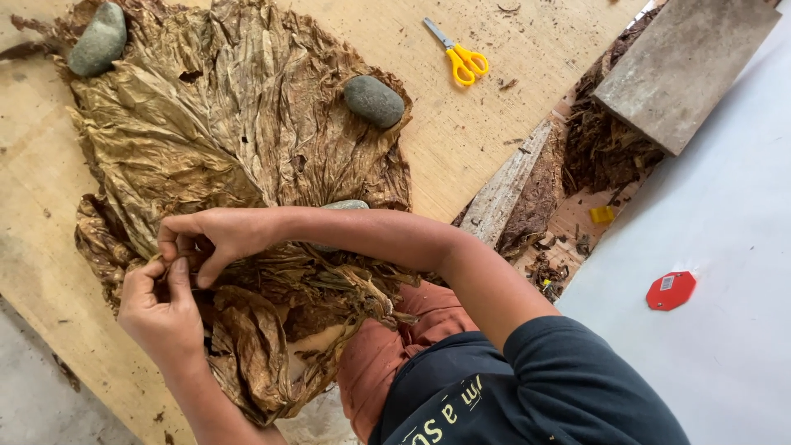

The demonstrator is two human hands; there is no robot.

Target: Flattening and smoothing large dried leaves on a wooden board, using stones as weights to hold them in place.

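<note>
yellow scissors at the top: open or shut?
Shut. The yellow-handled scissors lie flat on the wooden board, blades together in one straight line, handle loops side by side.

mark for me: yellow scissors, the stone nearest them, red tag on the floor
Yellow-handled scissors (458, 56), head view, where blades meet handles.
Grey oval stone (374, 100), head view, middle of its top.
Red octagonal plastic tag (670, 290), head view, centre of its face.
</note>
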